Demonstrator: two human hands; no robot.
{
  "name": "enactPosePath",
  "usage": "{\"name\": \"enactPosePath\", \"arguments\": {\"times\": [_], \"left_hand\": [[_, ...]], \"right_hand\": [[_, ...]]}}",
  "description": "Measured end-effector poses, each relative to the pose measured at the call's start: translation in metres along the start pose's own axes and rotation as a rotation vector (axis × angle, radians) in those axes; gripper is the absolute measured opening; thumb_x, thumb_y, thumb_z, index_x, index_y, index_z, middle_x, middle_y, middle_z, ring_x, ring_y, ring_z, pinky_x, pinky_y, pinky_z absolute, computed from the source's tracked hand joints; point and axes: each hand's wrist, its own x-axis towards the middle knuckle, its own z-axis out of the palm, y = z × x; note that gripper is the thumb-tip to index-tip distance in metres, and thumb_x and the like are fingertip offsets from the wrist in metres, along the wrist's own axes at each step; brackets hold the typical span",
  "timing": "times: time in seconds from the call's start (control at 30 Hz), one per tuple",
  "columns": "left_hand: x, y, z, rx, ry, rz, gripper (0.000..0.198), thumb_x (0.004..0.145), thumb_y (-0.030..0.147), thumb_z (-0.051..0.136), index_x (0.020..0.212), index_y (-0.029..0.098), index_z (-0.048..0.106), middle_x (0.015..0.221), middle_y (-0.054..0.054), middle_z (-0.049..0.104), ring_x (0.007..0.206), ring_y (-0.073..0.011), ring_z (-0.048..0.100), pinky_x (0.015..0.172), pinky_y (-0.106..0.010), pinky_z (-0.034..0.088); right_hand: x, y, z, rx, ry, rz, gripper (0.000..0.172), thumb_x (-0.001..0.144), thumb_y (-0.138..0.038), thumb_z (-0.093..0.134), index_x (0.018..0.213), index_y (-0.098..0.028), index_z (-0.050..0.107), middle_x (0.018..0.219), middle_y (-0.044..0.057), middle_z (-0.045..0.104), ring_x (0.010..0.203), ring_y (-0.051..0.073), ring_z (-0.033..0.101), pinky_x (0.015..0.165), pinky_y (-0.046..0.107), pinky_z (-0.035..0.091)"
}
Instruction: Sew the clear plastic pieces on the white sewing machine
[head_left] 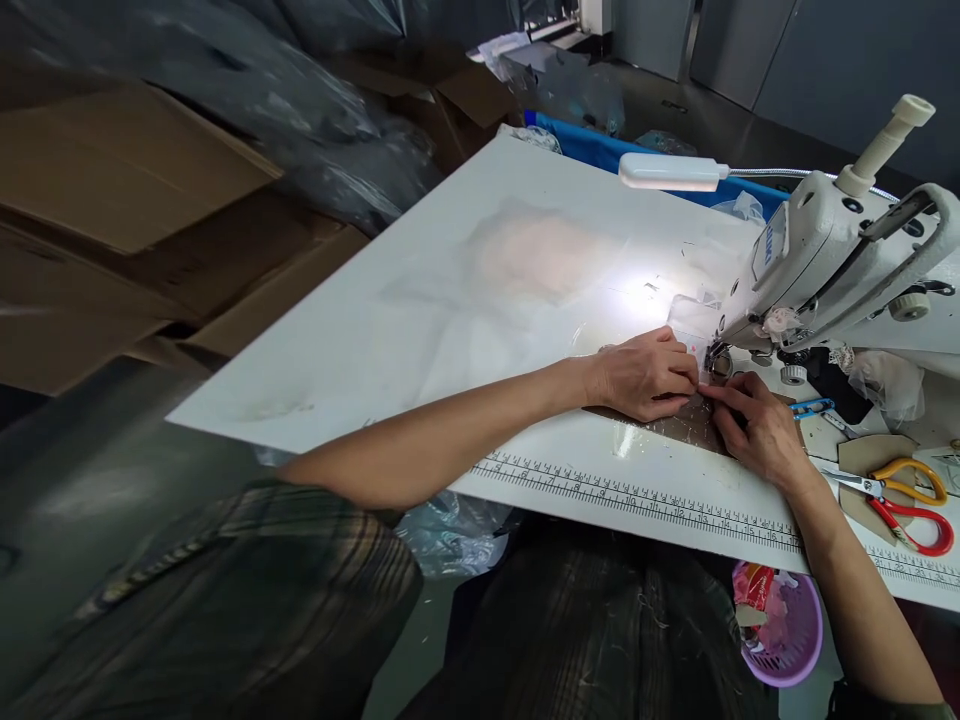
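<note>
A piece of thin white fabric (pixel 694 318) with small reddish marks lies beside the needle area of a white sewing machine (pixel 799 245). My left hand (pixel 651 376) is closed, its curled fingers gripping the fabric's near edge just left of the presser foot (pixel 714 355). From the right, my right hand (pixel 763 428) reaches in, fingers bent, its forefinger tip meeting my left fingertips in front of the foot. Whatever sits between the right fingers is hidden. Beneath both hands is a brown plate (pixel 686 430) scattered with thread bits.
Scissors (pixel 892 490) with orange and red handles and blue thread snips (pixel 812 408) lie right. A ruler strip (pixel 637 500) runs along the white table's (pixel 420 300) front edge. Below hangs a purple basket (pixel 806 655) with scraps. Cardboard boxes (pixel 127 170) stand left; a lamp (pixel 671 172) shines above.
</note>
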Motion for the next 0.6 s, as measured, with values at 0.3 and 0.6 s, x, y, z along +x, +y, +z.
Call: {"name": "enactPosePath", "arguments": {"times": [0.3, 0.6], "left_hand": [[0.0008, 0.0013, -0.0053, 0.016, -0.053, -0.005, 0.024, 0.093, 0.027, 0.049, 0.090, 0.025, 0.073, 0.103, -0.003, 0.073, 0.081, -0.0174, 0.059, 0.077, -0.035, 0.037], [-0.0001, -0.0004, -0.0008, 0.038, 0.023, 0.032, 0.019, 0.088, 0.028, 0.054, 0.083, 0.022, 0.072, 0.092, -0.002, 0.073, 0.074, -0.0168, 0.057, 0.077, -0.036, 0.037]], "right_hand": [[-0.0001, 0.0016, -0.0010, 0.009, -0.010, -0.014, 0.036, 0.094, -0.025, 0.046, 0.120, -0.027, 0.071, 0.103, 0.007, 0.062, 0.086, 0.018, 0.064, 0.071, 0.030, 0.055], [-0.0004, 0.0023, 0.0041, -0.061, 0.029, -0.058, 0.036, 0.094, -0.024, 0.045, 0.120, -0.026, 0.071, 0.100, 0.007, 0.062, 0.081, 0.016, 0.064, 0.067, 0.027, 0.053]]}}
